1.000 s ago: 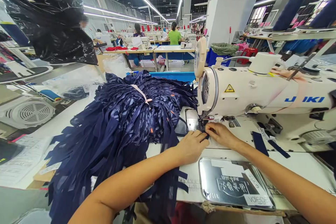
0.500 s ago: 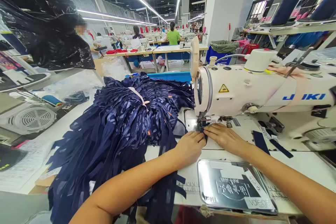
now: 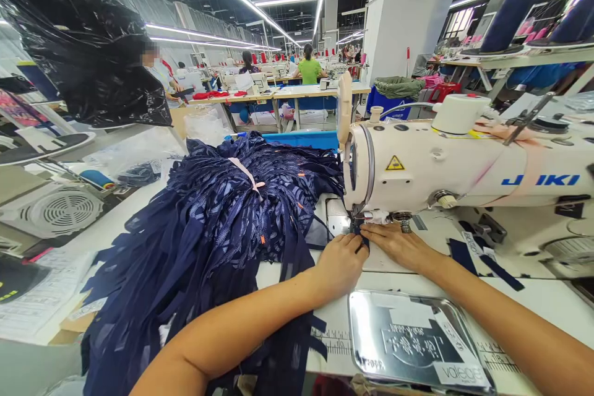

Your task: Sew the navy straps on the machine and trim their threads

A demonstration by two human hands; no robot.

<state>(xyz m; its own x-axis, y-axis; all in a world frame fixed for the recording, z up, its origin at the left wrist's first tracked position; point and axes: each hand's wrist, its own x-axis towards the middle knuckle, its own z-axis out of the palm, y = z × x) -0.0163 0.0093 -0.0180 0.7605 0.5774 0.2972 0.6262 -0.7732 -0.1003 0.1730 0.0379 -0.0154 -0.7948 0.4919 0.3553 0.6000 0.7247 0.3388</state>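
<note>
A navy fabric strip [image 3: 359,240] lies under the needle area of the white sewing machine [image 3: 417,164], mostly hidden by my fingers. My left hand [image 3: 342,262] is curled closed on its near end, just in front of the presser foot. From the right, my right hand [image 3: 396,247] rests on the machine bed with fingers stretched flat, their tips touching the strip's edge. To the left is a big bundle of navy straps [image 3: 232,210], bound with a pale tie [image 3: 245,173]. My left forearm passes over its hanging ends.
A shiny metal tin [image 3: 417,340] with paper labels lies near the table's front edge, beside a printed ruler [image 3: 336,343]. Navy scraps [image 3: 464,257] lie under the machine arm. Papers [image 3: 51,297] and a black plastic-wrapped object [image 3: 88,43] are at left. Co-workers sit farther back.
My left hand has moved slightly right, toward the right fingertips. A thin dark strip now shows curving left of the needle plate. The camera view has tilted up a little.
</note>
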